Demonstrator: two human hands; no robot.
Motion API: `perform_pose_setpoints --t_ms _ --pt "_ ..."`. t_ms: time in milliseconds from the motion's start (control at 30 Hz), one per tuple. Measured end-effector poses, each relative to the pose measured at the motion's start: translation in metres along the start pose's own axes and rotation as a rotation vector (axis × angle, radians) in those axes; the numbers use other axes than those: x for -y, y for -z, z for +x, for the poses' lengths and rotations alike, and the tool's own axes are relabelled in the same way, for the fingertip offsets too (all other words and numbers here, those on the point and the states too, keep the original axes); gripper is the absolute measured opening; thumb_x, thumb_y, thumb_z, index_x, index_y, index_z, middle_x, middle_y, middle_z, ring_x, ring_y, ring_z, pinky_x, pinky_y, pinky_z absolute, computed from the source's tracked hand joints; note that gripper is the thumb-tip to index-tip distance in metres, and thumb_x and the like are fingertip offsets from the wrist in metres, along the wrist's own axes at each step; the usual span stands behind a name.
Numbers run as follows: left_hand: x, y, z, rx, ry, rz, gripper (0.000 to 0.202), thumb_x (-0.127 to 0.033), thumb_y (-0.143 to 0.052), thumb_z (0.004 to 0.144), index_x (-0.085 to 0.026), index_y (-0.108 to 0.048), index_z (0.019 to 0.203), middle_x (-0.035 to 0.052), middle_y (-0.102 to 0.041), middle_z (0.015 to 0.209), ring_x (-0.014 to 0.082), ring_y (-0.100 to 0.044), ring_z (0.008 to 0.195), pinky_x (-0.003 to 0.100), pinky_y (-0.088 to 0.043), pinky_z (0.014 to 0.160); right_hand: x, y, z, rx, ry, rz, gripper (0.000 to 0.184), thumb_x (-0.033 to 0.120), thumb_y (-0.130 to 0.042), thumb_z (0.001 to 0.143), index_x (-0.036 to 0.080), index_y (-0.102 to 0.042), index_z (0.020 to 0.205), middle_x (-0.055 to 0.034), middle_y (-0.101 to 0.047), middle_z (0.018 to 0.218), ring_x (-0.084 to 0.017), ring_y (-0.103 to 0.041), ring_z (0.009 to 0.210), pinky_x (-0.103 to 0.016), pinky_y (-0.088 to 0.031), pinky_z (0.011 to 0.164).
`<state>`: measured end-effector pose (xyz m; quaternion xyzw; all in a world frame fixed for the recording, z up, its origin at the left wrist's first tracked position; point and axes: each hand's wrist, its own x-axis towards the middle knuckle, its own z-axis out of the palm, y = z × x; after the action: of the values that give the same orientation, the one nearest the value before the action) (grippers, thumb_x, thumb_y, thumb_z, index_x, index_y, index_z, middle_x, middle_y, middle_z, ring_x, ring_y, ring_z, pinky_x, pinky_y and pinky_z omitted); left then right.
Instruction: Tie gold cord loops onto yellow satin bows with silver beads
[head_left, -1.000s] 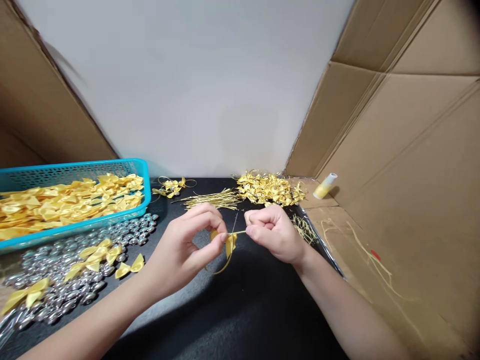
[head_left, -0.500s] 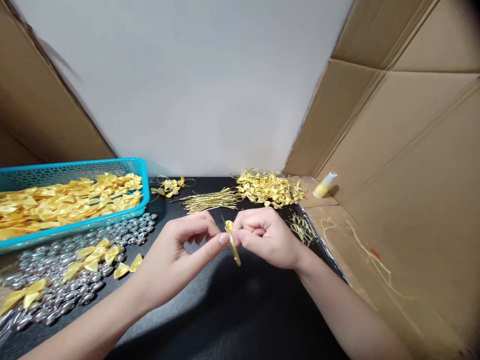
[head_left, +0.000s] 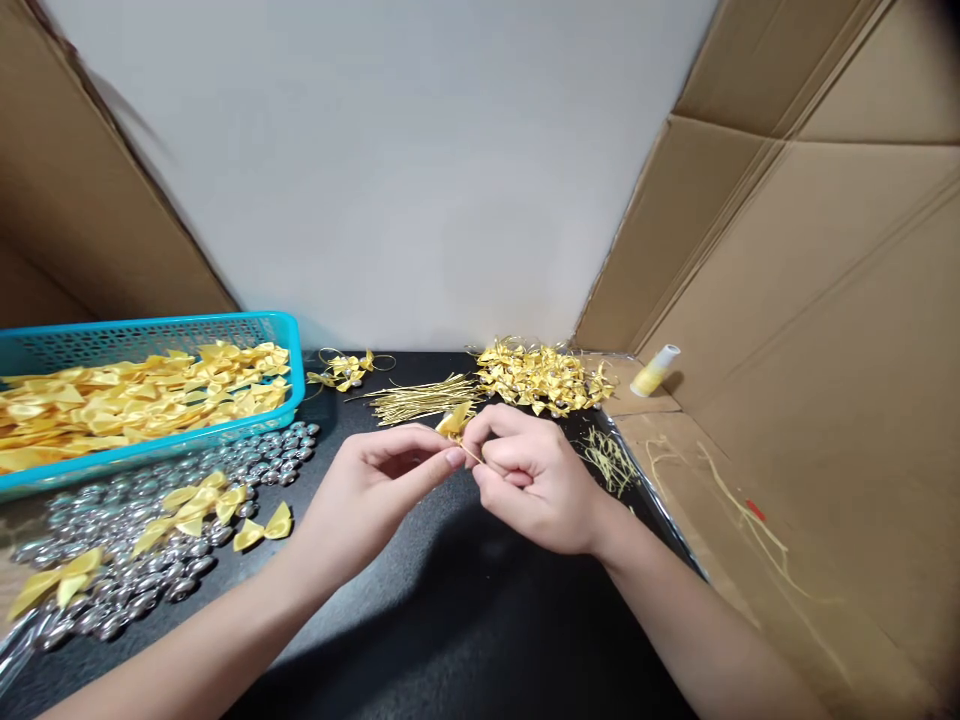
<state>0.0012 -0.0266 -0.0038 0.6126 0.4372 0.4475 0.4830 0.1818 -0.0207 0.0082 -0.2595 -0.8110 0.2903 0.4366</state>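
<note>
My left hand (head_left: 382,480) is closed in a pinch on a yellow ribbon bow (head_left: 454,419), whose loops stick up beyond the fingertips. My right hand (head_left: 532,480) meets it just to the right, its thumb and curled fingers pinching a thin yellow thread (head_left: 471,453) that runs from the bow. Both hands hover over the black tabletop (head_left: 450,610). Fingers hide most of the knot and whatever else lies between them. Behind the hands is a bundle of gold cords (head_left: 420,398), with a heap of finished-looking bows with beads (head_left: 540,375) to its right.
A turquoise basket (head_left: 292,370) full of yellow bows stands at left. Silver beads (head_left: 142,590) spread before it, with loose bows (head_left: 262,528) on and beside them. Thread scraps (head_left: 609,460) and a thread spool (head_left: 655,371) lie right. Cardboard walls (head_left: 847,300) flank the table.
The bow has turned from hanging below the fingertips to pointing up and away. My right fingers have curled tighter and drawn the thread taut beside my left fingertips.
</note>
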Motion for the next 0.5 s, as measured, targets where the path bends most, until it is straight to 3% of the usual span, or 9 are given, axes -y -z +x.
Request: perform_pose_setpoints --t_ms 100,233,333,400,433,500 --pt "0.001 -0.001 0.001 -0.039 -0.002 -0.016 0.012 -0.031 -0.071 0.078 -0.020 -0.070 0.075 -0.0008 -0.069 0.068 0.0136 -0.060 0.065 0.024 -0.049 0.063 0.002 0.001 0.000 -0.077 0.017 0.017 0.040 0.012 -0.049 0.079 0.022 -0.020 0.054 -0.0025 -0.054 0.069 -0.014 -0.051 0.066 -0.030 -0.042 0.066" --pt "0.003 -0.003 -0.001 0.075 0.010 -0.001 0.018 -0.034 -0.068 0.080 -0.018 -0.064 0.073 0.0004 -0.065 0.070 0.0148 -0.060 0.066 0.026 -0.050 0.063 0.004 0.003 0.000 -0.062 -0.009 0.052 0.040 0.014 -0.051 0.079 0.022 -0.022 0.053 -0.0032 -0.059 0.069 -0.015 -0.055 0.069 -0.032 -0.044 0.070" --pt "0.005 -0.004 -0.004 -0.028 -0.051 0.056 0.018 -0.032 -0.069 0.079 -0.020 -0.057 0.079 -0.0007 -0.061 0.075 0.0139 -0.057 0.067 0.025 -0.048 0.062 0.005 0.006 0.000 -0.012 -0.082 0.145 0.041 0.012 -0.052 0.078 0.022 -0.022 0.051 -0.0032 -0.063 0.068 -0.015 -0.058 0.073 -0.031 -0.046 0.072" --pt "0.007 -0.003 -0.004 -0.122 -0.166 0.135 0.021 -0.028 -0.071 0.077 -0.022 -0.056 0.090 0.0009 -0.061 0.089 0.0160 -0.059 0.080 0.027 -0.050 0.070 0.005 0.009 -0.001 0.019 -0.162 0.242 0.041 0.011 -0.052 0.078 0.022 -0.024 0.049 -0.0025 -0.064 0.066 -0.014 -0.057 0.069 -0.029 -0.046 0.069" --pt "0.007 -0.002 -0.005 -0.113 -0.218 0.170 0.027 -0.025 -0.072 0.077 -0.023 -0.056 0.098 0.0029 -0.061 0.099 0.0181 -0.059 0.091 0.030 -0.051 0.078 0.005 0.011 -0.001 0.037 -0.210 0.285 0.040 0.011 -0.052 0.078 0.021 -0.027 0.048 -0.0019 -0.063 0.065 -0.012 -0.056 0.066 -0.027 -0.045 0.066" --pt "0.008 -0.001 -0.004 0.051 -0.248 0.165 0.039 -0.023 -0.071 0.078 -0.025 -0.055 0.113 0.0070 -0.059 0.118 0.0227 -0.056 0.110 0.036 -0.049 0.093 0.004 0.014 -0.001 0.083 -0.293 0.350 0.037 0.013 -0.054 0.078 0.020 -0.034 0.048 -0.0004 -0.060 0.062 -0.010 -0.051 0.059 -0.025 -0.042 0.059"
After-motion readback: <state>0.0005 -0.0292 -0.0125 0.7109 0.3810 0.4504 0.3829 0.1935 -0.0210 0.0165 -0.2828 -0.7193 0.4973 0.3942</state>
